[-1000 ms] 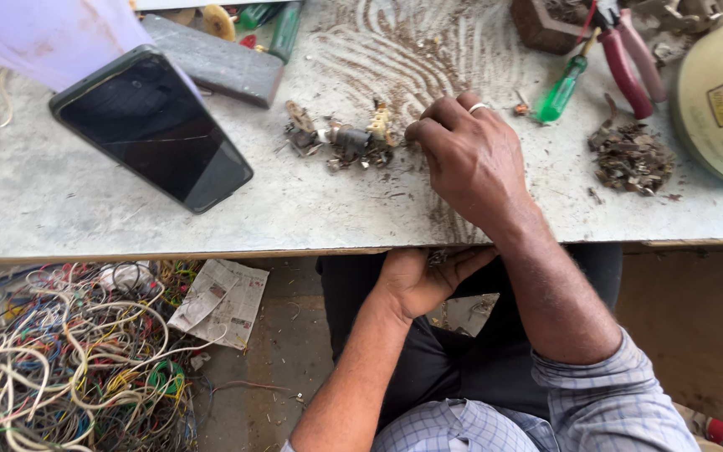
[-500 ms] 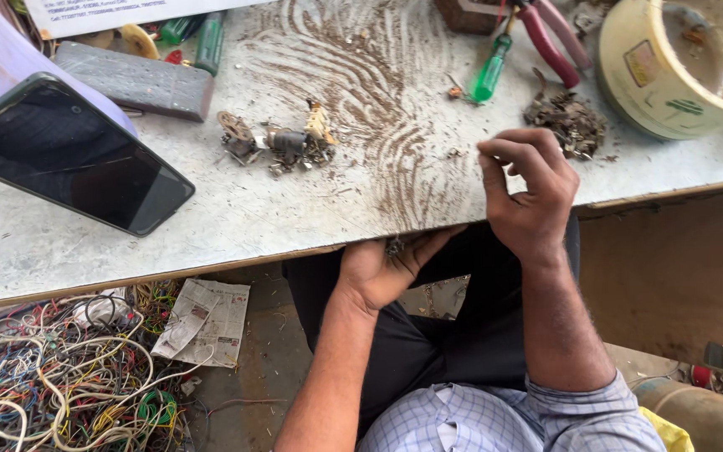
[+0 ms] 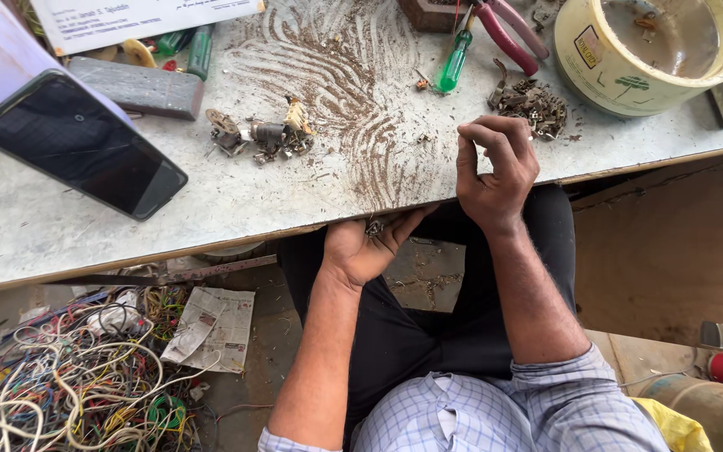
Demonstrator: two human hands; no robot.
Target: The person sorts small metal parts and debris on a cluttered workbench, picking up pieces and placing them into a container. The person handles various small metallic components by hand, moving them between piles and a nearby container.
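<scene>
Dusty grey tabletop (image 3: 311,197) shows swept streaks; left hand (image 3: 366,247) cupped under the near edge holding small metal scraps (image 3: 374,227), right hand (image 3: 491,163) curled loosely at the rim, with more scrap (image 3: 533,102) piled far right, so sweeping looks part done.

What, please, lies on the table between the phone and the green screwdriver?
In the head view, between the phone and the green screwdriver lie a cluster of small metal parts and a swept streak of brown dust.
</scene>
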